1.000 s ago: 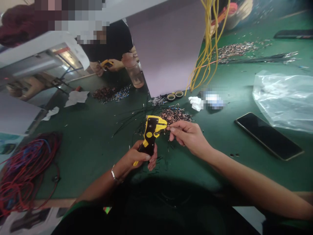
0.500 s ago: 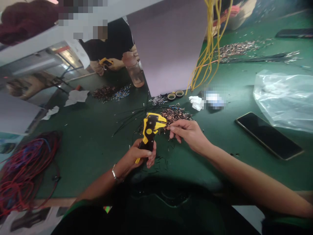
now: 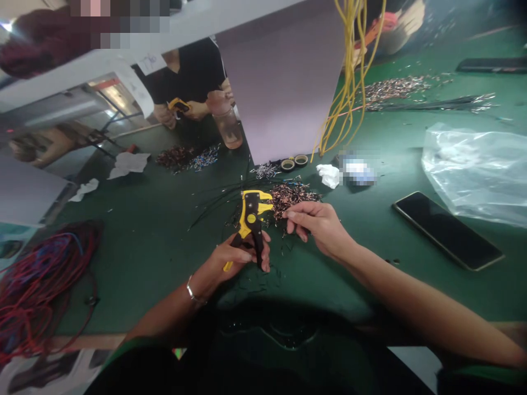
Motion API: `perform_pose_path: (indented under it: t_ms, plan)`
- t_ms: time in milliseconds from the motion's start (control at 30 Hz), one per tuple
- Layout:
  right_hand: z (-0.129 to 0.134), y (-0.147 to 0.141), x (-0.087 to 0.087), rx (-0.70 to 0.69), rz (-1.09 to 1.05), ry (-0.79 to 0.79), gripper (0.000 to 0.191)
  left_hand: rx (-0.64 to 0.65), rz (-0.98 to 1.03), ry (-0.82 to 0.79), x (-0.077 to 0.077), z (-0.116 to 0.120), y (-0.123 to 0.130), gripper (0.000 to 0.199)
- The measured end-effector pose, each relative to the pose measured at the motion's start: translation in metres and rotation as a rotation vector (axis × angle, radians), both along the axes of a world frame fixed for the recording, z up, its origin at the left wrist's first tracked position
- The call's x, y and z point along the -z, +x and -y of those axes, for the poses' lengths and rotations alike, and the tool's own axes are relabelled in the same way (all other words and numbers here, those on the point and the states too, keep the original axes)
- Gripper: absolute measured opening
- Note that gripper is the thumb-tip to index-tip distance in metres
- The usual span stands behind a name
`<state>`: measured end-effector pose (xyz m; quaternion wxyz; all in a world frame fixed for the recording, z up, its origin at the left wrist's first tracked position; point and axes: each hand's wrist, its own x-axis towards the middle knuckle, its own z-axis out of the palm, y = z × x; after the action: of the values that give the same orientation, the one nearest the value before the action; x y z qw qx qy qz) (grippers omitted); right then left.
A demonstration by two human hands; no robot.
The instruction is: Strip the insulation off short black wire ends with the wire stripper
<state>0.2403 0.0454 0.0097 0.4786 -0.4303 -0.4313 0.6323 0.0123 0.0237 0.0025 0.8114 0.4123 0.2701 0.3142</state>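
At far left, a coil of red wire [image 3: 35, 291] lay on the green bench mat [image 3: 135, 280]. The left hand [image 3: 234, 258] was closed around the handles of a yellow-and-black wire stripper [image 3: 252, 216], whose long axis ran toward 12 o'clock, head uppermost. A heap of copper-ended wire offcuts [image 3: 294, 198] lay at the head's 3 o'clock. The right hand [image 3: 315, 225], the nearer hand, sat at 4 o'clock, its fingertips [image 3: 289, 215] pinched together; any wire between them was too thin to tell. A smartphone [image 3: 448, 230] lay further right.

green mat [image 3: 148, 274] passable left of left hand [image 3: 234, 258], red cable coil [image 3: 41, 291] beyond, wire scraps [image 3: 294, 198] ahead of right hand [image 3: 317, 225]
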Motion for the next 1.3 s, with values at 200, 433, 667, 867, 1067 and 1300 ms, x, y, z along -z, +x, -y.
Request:
perform_pose_path:
  t_ms: [200,433,667,867,1067,1300]
  plan:
    - [0.000,-0.002,0.002,0.014,-0.002,-0.022,0.015,-0.038,-0.065,0.022,-0.006,0.001,0.000,0.047]
    - [0.004,-0.004,0.004,0.034,-0.001,-0.022,0.017,-0.021,-0.096,0.030,-0.002,0.002,0.003,0.048]
    - [0.010,0.001,0.015,0.078,0.112,0.044,0.030,-0.007,-0.093,0.003,0.000,0.008,0.010,0.050]
    - [0.016,0.008,0.023,0.074,0.194,0.064,0.019,-0.033,-0.142,0.058,-0.010,0.012,0.017,0.053]
    - [0.027,0.003,0.013,-0.031,0.349,0.191,0.030,-0.063,-0.301,0.148,-0.014,0.011,0.033,0.030]
    - [0.037,-0.008,0.008,-0.127,0.440,0.270,0.035,-0.142,-0.560,0.436,-0.009,0.011,0.060,0.043]
